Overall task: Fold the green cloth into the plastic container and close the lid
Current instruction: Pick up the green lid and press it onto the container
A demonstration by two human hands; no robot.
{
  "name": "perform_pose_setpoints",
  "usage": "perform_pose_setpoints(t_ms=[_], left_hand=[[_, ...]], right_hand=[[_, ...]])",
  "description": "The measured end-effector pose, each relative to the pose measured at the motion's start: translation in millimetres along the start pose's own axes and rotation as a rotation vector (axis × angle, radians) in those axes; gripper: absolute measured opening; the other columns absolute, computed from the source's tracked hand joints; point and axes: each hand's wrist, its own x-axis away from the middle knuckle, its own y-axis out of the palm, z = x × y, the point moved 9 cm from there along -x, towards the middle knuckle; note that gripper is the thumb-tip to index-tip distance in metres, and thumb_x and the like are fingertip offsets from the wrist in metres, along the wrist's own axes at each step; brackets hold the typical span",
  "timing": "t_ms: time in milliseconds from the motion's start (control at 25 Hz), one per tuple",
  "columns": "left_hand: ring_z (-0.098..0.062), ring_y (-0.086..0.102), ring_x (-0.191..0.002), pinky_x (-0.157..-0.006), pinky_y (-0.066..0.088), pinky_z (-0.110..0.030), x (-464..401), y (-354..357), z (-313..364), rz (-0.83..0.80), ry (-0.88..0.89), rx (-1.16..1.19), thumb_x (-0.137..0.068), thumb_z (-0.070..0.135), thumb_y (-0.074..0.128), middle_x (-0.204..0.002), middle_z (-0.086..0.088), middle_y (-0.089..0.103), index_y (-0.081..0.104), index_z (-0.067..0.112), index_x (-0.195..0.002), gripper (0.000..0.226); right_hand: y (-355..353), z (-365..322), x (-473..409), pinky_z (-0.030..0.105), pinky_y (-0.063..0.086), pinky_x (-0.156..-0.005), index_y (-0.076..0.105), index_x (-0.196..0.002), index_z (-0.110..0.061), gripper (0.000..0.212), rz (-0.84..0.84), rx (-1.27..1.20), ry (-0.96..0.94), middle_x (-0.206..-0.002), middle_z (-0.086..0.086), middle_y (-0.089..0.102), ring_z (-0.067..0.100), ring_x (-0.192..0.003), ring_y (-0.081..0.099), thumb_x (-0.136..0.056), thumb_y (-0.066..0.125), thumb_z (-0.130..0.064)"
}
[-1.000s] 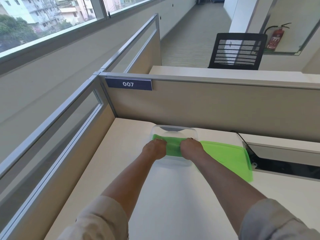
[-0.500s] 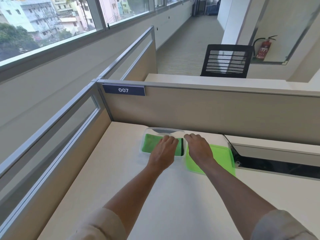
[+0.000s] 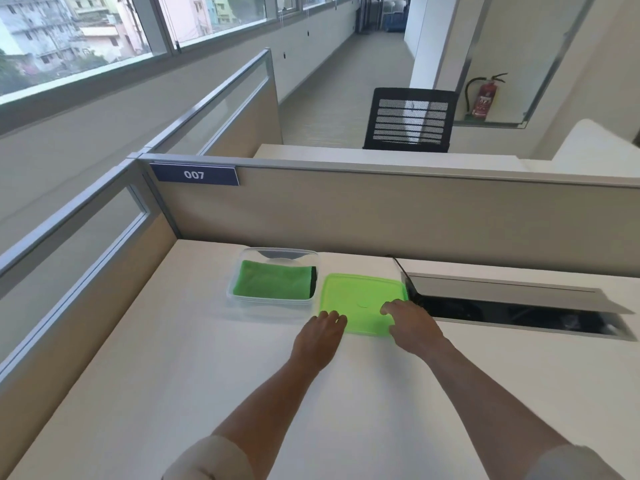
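Observation:
The folded green cloth point(image 3: 272, 283) lies flat inside the clear plastic container point(image 3: 242, 299), which stands open on the desk near the back partition. To its right the green lid point(image 3: 360, 299) rests flat on the desk, touching the container's right side. My left hand point(image 3: 318, 337) sits at the lid's near left corner, fingers touching its edge. My right hand point(image 3: 412, 323) rests on the lid's near right part, fingers spread on top. Neither hand has lifted the lid.
A cable slot point(image 3: 519, 311) with a raised flap opens in the desk just right of the lid. Partition walls point(image 3: 381, 216) close off the back and left. A black mesh chair point(image 3: 410, 121) stands beyond the partition.
Both hands left the cloth in the container and moved right and nearer, onto the lid's near edge. The cloth now lies uncovered in the container.

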Motion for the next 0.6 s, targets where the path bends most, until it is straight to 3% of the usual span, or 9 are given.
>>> perform_pose_setpoints(t_ms=[120, 240, 480, 600], left_hand=[[-0.028, 0.051, -0.11, -0.088, 0.044, -0.04, -1, 10, -3, -0.023, -0.033, -0.067, -0.094, -0.003, 0.035, -0.119, -0.009, 0.056, 0.051, 0.01, -0.124, 0.036], [-0.028, 0.05, -0.109, -0.086, 0.042, -0.038, -5, 14, -2, -0.028, -0.041, -0.095, -0.098, 0.002, 0.035, -0.116, -0.008, 0.055, 0.052, 0.011, -0.122, 0.031], [-0.028, 0.052, -0.103, -0.08, 0.043, -0.039, -8, 17, 6, -0.014, 0.005, -0.08, -0.095, -0.001, 0.032, -0.11, -0.008, 0.056, 0.052, 0.01, -0.117, 0.032], [-0.029, 0.053, -0.093, -0.074, 0.046, -0.039, -5, 3, 10, 0.052, 0.029, -0.024, -0.091, -0.004, 0.035, -0.103, -0.01, 0.055, 0.055, 0.007, -0.111, 0.029]], right_hand=[[19, 23, 7, 0.033, 0.038, -0.103, 0.059, -0.125, -0.021, 0.042, -0.08, -0.151, 0.009, -0.133, -0.002, 0.056, 0.022, -0.125, 0.047, -0.085, 0.071, -0.022], [26, 37, 12, 0.033, 0.037, -0.104, 0.063, -0.118, -0.018, 0.041, -0.052, -0.206, -0.005, -0.132, -0.003, 0.056, 0.02, -0.127, 0.045, -0.079, 0.075, -0.016], [31, 53, 17, 0.03, 0.042, -0.089, 0.062, -0.112, -0.015, 0.037, 0.04, -0.202, 0.007, -0.133, -0.004, 0.055, 0.021, -0.121, 0.049, -0.081, 0.061, 0.004], [22, 57, 19, 0.032, 0.042, -0.073, 0.058, -0.104, -0.015, 0.03, 0.11, -0.263, 0.036, -0.117, -0.002, 0.058, 0.025, -0.102, 0.057, -0.08, 0.061, 0.004]])
